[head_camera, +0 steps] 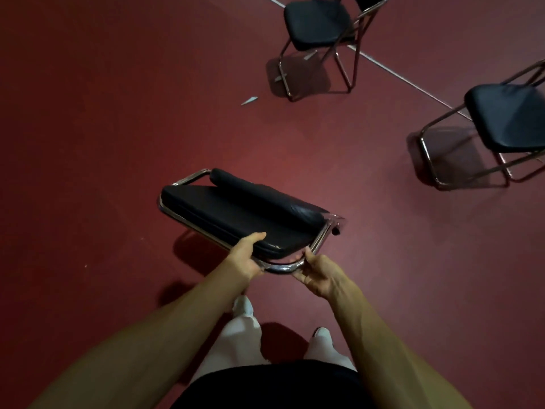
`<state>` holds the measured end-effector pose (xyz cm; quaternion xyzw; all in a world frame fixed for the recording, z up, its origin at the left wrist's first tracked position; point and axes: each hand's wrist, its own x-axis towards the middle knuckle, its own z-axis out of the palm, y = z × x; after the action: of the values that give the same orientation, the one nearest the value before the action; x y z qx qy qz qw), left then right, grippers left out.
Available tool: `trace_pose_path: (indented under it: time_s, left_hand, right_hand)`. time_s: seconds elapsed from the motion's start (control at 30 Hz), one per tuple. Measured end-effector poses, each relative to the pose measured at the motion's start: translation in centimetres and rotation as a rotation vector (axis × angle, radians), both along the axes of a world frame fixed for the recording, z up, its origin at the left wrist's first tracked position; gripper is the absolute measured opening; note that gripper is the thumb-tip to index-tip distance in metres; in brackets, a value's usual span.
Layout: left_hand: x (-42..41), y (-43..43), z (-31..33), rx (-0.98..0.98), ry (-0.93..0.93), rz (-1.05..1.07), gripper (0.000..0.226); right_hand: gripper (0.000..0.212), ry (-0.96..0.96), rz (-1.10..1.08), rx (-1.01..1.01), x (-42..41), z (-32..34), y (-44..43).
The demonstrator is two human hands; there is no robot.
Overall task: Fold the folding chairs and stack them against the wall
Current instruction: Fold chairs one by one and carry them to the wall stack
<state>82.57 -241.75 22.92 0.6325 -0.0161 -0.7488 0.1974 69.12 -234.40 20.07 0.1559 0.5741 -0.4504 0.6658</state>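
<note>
The left hand [246, 256] and right hand [317, 274] each grip the near chrome rail of the folded chair [236, 211], held over the red floor [103, 143], with one open chair [318, 23] beyond it and a second open chair [507, 116] beyond and right of it.

The head camera looks steeply down and forward (wide-angle) onto the red floor [103, 128] from standing height.

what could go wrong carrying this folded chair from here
1. The left hand and right hand grip one end of the folded chair; it might slip onto the feet.
2. The left thumb sits near the metal frame and could get pinched.
3. Its far end could knock the open chair ahead or the open chair on the right.
</note>
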Motion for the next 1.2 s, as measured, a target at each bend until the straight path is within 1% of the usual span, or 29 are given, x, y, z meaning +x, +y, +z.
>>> trace_pose_path:
  time_s: [0.03,0.1,0.13,0.2,0.23,0.27,0.33,0.37,0.47,0.53,0.6,0.73,0.77,0.83,0.87,0.93,1.0,1.07,1.1,1.13,1.2]
  left_hand:
    - [0.0,1.0,-0.2,0.009,0.003,0.017,0.022]
    - [-0.2,3.4,-0.9,0.003,-0.012,0.047,0.045]
    - [-0.8,5.1,-0.9,-0.003,-0.007,0.053,0.044]
    - [-1.8,8.4,-0.5,-0.016,-0.016,0.049,0.022]
    - [-2.7,10.8,-0.2,-0.025,-0.032,0.048,0.018]
    - [-3.0,12.2,-0.4,-0.046,-0.032,0.043,0.022]
    - [-3.5,15.3,-0.8,-0.075,-0.019,0.065,0.045]
    - [-3.6,16.8,-1.0,-0.091,-0.005,0.087,0.048]
    - [-3.8,21.7,-0.8,-0.139,0.002,0.164,0.034]
    - [-3.5,24.2,-0.9,-0.143,0.058,0.216,0.037]
    - [-2.9,26.7,-0.9,-0.134,0.058,0.206,0.038]
    - [-2.6,31.8,-0.8,-0.123,0.117,0.228,0.048]
    - [-2.6,33.2,-0.7,-0.125,0.129,0.225,0.043]
    - [-2.4,35.8,-0.5,-0.100,0.132,0.216,0.025]
    - [-2.1,37.1,-0.5,-0.089,0.115,0.210,0.019]
    - [-0.4,40.6,-0.7,-0.101,0.068,0.150,0.018]
    - [0.9,43.4,-1.1,-0.126,0.045,0.083,0.016]
    - [2.4,46.7,-1.3,-0.143,0.000,0.058,0.015]
    - [3.0,48.7,-1.3,-0.151,-0.028,0.058,0.018]
    - [3.6,50.2,-1.2,-0.158,-0.062,0.060,0.024]
    - [4.5,53.0,-1.0,-0.159,-0.116,0.042,0.035]
  right_hand:
    - [0.023,-0.002,0.033,0.000,-0.6,-0.2,0.9]
    - [0.021,0.012,0.111,-0.010,-1.9,-0.2,2.6]
    - [0.020,0.018,0.141,-0.020,-2.7,-0.2,3.6]
    - [0.020,0.020,0.189,-0.025,-4.0,-0.1,5.8]
    - [0.021,0.018,0.215,-0.024,-5.0,-0.3,7.8]
    - [0.022,0.032,0.250,-0.021,-5.5,-0.4,9.1]
    - [0.021,0.050,0.276,-0.022,-6.5,-0.5,11.8]
    - [0.019,0.040,0.282,-0.030,-6.7,-0.5,12.9]
    - [0.014,0.044,0.284,-0.049,-7.1,0.1,17.1]
    - [0.012,0.048,0.282,-0.077,-7.1,0.5,19.7]
    - [0.014,0.062,0.306,-0.094,-6.9,0.4,22.1]
    - [0.028,0.150,0.300,-0.067,-6.1,0.0,27.5]
    - [0.031,0.177,0.301,-0.065,-6.0,0.0,29.0]
    - [0.041,0.192,0.331,-0.067,-5.5,-0.2,32.0]
    - [0.045,0.189,0.340,-0.073,-5.2,-0.5,33.5]
    - [0.054,0.201,0.356,-0.082,-3.4,-1.0,37.5]
    - [0.068,0.221,0.386,-0.067,-1.8,-1.6,40.8]
    - [0.082,0.214,0.370,-0.061,0.0,-1.8,44.3]
    - [0.085,0.205,0.371,-0.051,0.6,-1.7,46.2]
    - [0.080,0.196,0.388,-0.037,1.1,-1.0,47.7]
    - [0.059,0.195,0.419,-0.014,1.8,-0.7,51.0]
